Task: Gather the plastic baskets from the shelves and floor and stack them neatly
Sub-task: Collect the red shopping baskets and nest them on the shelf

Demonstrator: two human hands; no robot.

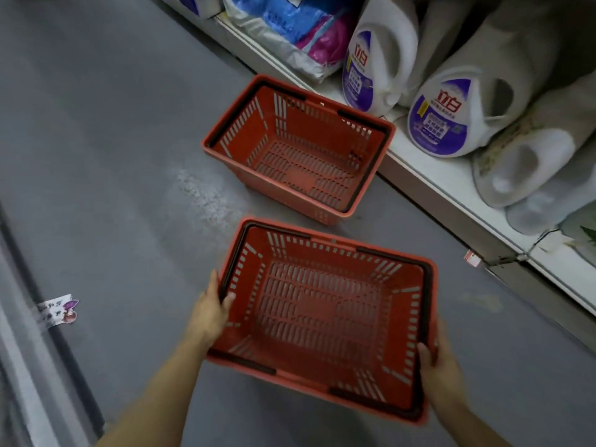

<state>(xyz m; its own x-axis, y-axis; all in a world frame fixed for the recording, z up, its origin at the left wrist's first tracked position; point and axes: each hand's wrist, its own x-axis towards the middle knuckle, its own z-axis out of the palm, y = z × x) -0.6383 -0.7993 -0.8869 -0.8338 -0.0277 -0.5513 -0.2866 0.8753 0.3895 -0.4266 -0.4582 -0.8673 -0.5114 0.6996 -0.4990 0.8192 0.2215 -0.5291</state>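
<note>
I grip the near basket point(325, 317) by its rim, left hand point(211, 312) and right hand point(438, 362) curled on opposite ends, while the floor basket point(300, 150) sits just beyond, its long axis roughly parallel.

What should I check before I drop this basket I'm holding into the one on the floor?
1. Grip: left hand and right hand both grip the held basket at its rim: ok.
2. Floor basket upright, mouth up: ok.
3. Floor basket empty inside: ok.
4. Its black handles folded down along the rim: ok.
5. Alignment: the held basket is nearer me, not yet over the floor basket: not ok.
6. Held basket's underside free of debris: cannot tell.
</note>
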